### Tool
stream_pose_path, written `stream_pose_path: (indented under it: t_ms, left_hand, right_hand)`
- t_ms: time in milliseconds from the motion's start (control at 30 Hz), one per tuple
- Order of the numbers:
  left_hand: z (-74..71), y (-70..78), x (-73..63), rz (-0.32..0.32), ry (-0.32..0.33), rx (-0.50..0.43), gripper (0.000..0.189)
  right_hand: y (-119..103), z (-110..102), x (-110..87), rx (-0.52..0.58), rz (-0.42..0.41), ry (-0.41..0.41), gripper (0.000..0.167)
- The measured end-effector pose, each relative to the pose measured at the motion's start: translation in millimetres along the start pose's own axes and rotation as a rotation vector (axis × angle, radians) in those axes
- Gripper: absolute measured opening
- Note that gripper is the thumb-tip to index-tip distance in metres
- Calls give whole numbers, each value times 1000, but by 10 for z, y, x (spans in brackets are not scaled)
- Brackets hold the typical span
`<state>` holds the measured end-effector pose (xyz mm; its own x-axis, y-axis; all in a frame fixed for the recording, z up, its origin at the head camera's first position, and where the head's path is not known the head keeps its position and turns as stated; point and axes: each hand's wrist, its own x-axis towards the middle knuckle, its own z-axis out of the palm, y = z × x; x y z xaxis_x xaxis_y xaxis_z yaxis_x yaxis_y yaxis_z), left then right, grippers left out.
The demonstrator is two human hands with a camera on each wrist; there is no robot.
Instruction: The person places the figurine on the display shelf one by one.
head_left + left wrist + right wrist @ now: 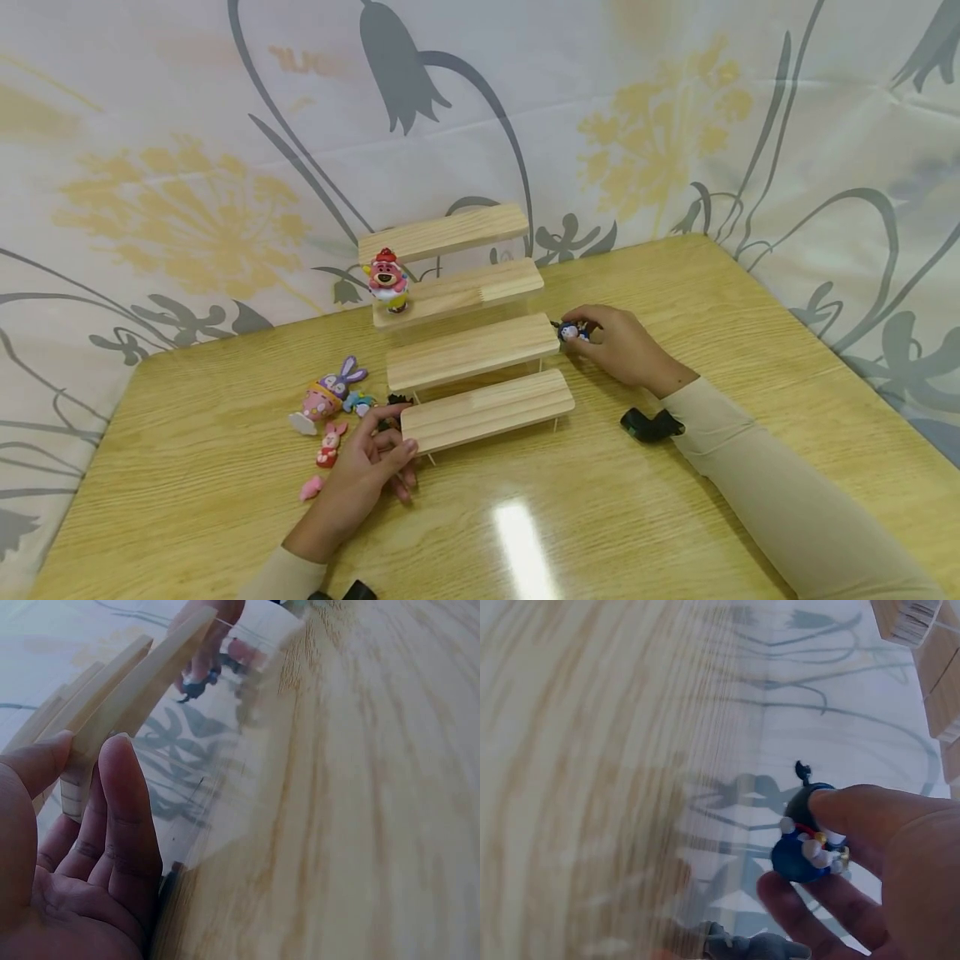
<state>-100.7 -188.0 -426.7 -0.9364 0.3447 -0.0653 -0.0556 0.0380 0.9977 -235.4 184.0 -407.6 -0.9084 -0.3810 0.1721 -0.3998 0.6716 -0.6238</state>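
A stepped wooden display shelf (480,421) with clear supports stands mid-table. At its lowest board's left end, my left hand (367,462) grips the wood, thumb on top and fingers beneath; the left wrist view shows this hand (90,855) around the board end (75,791). Beside the right end of the second-lowest board, my right hand (618,346) pinches a small dark blue figurine (572,331). In the right wrist view the figurine (799,855) has a round blue body and a red band, held between thumb and fingers. A pink bear figurine (387,279) stands on the second-highest board's left end.
Left of the shelf lie a purple-eared rabbit figurine (326,396), a small blue figurine (362,403), a red-and-pink pig figurine (328,446) and a pink piece (311,487). Something dark (400,400) shows behind my left hand. A grey figurine (754,946) lies below my right hand. Patterned cloth (480,108) hangs behind.
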Motion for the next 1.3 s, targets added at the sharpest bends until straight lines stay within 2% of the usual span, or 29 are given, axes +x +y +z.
stream_pose_path:
  t_ms: [400, 933, 1300]
  left_hand:
    - [7, 8, -15, -12, 1, 1, 58]
    - [3, 10, -15, -4, -3, 8, 56]
    - [8, 17, -9, -1, -3, 7, 55]
  right_hand:
    - [-74, 4, -15, 1, -51, 100, 33]
    - [-196, -47, -25, -7, -188, 303, 30]
    - [-275, -66, -40, 10, -238, 408, 33]
